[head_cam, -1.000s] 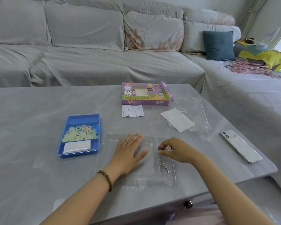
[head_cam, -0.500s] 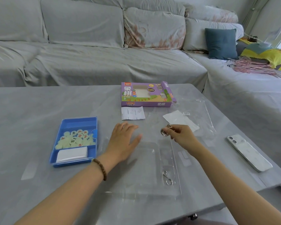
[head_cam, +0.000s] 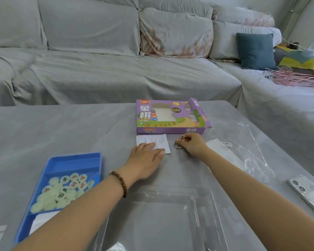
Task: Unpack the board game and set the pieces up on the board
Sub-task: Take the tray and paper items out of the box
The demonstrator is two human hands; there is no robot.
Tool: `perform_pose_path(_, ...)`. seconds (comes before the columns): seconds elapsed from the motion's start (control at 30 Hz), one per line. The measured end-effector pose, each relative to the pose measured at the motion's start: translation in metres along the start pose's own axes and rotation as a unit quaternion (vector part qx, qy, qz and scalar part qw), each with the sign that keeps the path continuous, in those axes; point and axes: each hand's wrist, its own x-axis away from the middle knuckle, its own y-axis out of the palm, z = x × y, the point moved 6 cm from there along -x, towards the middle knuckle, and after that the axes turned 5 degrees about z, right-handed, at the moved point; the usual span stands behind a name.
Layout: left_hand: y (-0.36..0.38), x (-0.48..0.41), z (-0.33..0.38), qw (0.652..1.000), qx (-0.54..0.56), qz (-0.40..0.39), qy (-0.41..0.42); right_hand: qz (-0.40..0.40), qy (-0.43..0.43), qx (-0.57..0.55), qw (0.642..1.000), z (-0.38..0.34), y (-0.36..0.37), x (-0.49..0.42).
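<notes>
Far across the room, faced a long sofa under loose grey covers. Sat before a grey table that filled the near half of the view. Found a clear moulded plastic tray lying at the near edge, between the two forearms. Saw a crumpled clear plastic bag spread over the right side of the table, with a white sheet at its left end; could not tell whether inside or beneath. Noted a blue tray at the near left, split into compartments, with a white folded sheet in the nearest one, partly hidden by the left forearm. Found the purple game box lying flat at the far middle of the table, right end flap ajar. Spotted a teal cushion at the sofa's right end and a silver phone face down at the near right edge. Had the left grip wide and flat, fingers straight, fingertips resting on a small white paper slip just near of the box. Had the right grip narrowed to a pinch on metal rings, just right of the slip. Wore a brown bead bracelet on the left wrist. Saw, smallest of all, pale round game pieces with red and green characters heaped in the blue tray's middle compartment.
</notes>
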Motion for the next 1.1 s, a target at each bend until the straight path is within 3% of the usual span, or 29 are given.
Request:
perform_pose_path(0.1,-0.001,0.004,0.001,1.000,-0.001,-0.015,-0.006,0.015,0.001,-0.003,1.000,0.003,-0.002,-0.001)
perform_pose_path(0.2,-0.012,0.017,0.010,1.000,0.018,0.024,0.006,0.047,-0.001,-0.064,0.997,-0.002,-0.014,0.016)
perform_pose_path(0.3,-0.028,0.050,0.030,0.993,0.070,0.079,0.043,0.053,-0.064,-0.091,0.992,-0.017,-0.032,0.060)
perform_pose_path(0.4,-0.025,0.095,0.052,0.991,0.080,0.072,0.083,0.050,-0.117,-0.089,0.988,-0.024,-0.052,0.121)
perform_pose_path(0.5,-0.008,0.138,0.066,0.991,0.080,0.043,0.094,0.029,-0.151,-0.051,0.987,-0.021,-0.069,0.185)
perform_pose_path(0.6,0.010,0.172,0.075,0.994,0.052,0.018,0.092,-0.031,-0.196,0.067,0.978,-0.008,-0.072,0.245)
perform_pose_path(0.8,0.030,0.197,0.074,0.996,0.032,-0.061,0.060,-0.105,-0.257,0.306,0.911,0.011,-0.059,0.296)
perform_pose_path(0.93,0.028,0.198,0.074,0.997,0.028,-0.053,0.047,-0.127,-0.254,0.331,0.900,0.014,-0.042,0.300)
perform_pose_path(1.1,0.027,0.199,0.075,0.998,0.029,-0.051,0.039,-0.150,-0.212,0.261,0.930,0.014,-0.045,0.300)
